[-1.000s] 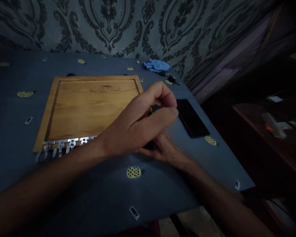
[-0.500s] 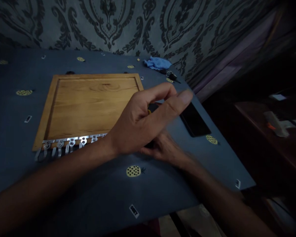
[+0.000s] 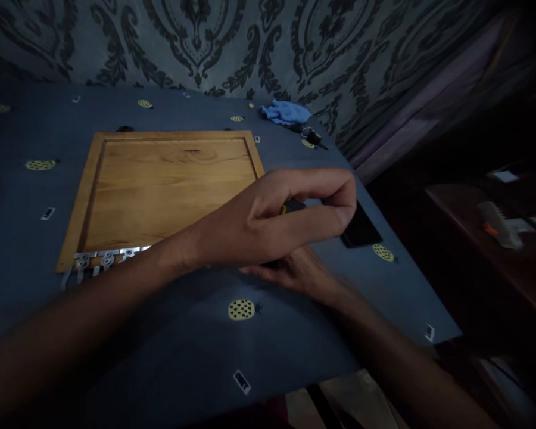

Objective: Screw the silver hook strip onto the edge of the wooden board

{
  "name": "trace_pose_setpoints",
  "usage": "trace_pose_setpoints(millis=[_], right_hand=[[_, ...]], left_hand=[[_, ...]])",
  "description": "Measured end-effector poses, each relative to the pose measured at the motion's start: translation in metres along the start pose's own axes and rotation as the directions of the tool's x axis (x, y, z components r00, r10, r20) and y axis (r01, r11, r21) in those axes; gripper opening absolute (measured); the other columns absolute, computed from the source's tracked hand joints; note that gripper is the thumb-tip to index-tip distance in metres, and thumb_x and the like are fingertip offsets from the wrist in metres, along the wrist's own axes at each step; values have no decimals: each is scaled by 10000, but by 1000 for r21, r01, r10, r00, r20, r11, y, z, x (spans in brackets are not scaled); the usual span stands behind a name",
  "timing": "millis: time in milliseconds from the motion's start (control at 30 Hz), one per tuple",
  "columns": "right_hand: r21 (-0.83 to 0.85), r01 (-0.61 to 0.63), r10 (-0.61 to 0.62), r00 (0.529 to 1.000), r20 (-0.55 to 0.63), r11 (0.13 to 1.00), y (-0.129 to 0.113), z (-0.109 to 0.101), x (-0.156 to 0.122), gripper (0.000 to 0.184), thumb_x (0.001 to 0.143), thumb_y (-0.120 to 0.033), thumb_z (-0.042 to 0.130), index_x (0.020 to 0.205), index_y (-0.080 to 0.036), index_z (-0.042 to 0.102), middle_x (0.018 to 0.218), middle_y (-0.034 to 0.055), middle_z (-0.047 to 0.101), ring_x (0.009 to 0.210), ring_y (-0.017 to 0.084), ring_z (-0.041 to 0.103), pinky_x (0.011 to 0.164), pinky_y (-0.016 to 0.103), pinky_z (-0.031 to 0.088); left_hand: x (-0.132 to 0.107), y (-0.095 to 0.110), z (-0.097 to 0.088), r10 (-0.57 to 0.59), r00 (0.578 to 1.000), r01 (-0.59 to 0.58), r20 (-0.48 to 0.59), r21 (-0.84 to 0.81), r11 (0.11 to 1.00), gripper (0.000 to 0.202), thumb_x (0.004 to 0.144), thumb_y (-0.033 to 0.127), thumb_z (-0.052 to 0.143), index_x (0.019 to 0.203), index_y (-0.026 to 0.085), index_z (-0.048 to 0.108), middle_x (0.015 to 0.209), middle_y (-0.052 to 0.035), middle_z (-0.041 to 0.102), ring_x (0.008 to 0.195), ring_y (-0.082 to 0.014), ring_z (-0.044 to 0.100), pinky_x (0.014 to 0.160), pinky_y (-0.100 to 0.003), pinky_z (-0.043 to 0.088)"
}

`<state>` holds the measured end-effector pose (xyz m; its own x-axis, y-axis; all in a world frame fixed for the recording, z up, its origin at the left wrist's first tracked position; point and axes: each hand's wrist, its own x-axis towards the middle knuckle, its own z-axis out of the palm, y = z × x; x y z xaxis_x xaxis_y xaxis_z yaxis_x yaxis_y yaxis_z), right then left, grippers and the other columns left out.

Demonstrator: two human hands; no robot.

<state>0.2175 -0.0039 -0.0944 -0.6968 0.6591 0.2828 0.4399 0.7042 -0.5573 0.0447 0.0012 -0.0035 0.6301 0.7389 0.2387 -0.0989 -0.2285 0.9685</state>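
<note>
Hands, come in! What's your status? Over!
Left hand in front, fingers bent. Right hand partly hidden behind it. Dark-and-yellow object mostly blocked by left hand.

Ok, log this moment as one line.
left hand: overlapping right hand, hold unclear; right hand: partly hidden; dark-and-yellow object: mostly hidden behind left hand; wooden board: metal fittings at near edge

On my head feed, a table (image 3: 183,351) in dark blue pineapple-print covering spreads beneath both hands. Beyond the left hand (image 3: 263,223), toward its wrist side, I see a framed wooden panel (image 3: 174,190) lying flat. A dark phone (image 3: 364,229) lies past that hand's fingertips, partly hidden. Well beyond both hands, I make out a crumpled blue cloth (image 3: 286,112) with a dark ringed item (image 3: 312,137) just beside it.
</note>
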Motion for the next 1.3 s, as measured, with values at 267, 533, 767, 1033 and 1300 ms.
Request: trace_pose_setpoints(millis=[267,533,767,1033,1300], right_hand=[[-64,84,-85,996,-7,994,1,-2,5,444,903,-531,635,1186,-189,657,1121,120,670,1056,304,607,923,500,504],[-79,97,-99,995,-24,992,1,-1,5,426,909,-557,609,1111,-188,672,1037,112,665,1011,294,602,894,480,508],[-16,92,-93,995,-22,996,0,-2,5,405,914,-497,634,1161,-177,659,1184,128,654,1150,314,584,967,493,485],[-21,62,-62,998,-23,998,0,-1,3,423,896,-486,665,1180,-173,644,1208,132,657,1169,325,589,929,499,514],[-56,106,-105,994,11,993,0,-5,7,445,900,-542,636,1169,-188,638,1092,116,648,1040,281,595,925,490,495]], left_hand=[[-11,-4,2,29,964,-42,-263,-42,998,244,952,364,537,770,202,523,571,65,392,513,-67,354,541,-231,340],[-11,-11,8,94,928,-122,-359,-55,991,241,956,383,541,786,213,523,692,20,458,602,-93,415,542,-235,343],[-6,-8,9,93,961,-101,-260,-18,995,269,985,326,453,751,207,509,502,81,356,445,-61,303,540,-258,325],[-4,-6,4,40,993,-48,-108,-66,997,223,969,283,478,766,219,546,485,85,358,454,-70,363,569,-248,412],[-6,10,-10,96,939,-187,-330,-257,948,286,983,219,437,704,190,492,472,84,315,383,-44,260,379,-217,227]])
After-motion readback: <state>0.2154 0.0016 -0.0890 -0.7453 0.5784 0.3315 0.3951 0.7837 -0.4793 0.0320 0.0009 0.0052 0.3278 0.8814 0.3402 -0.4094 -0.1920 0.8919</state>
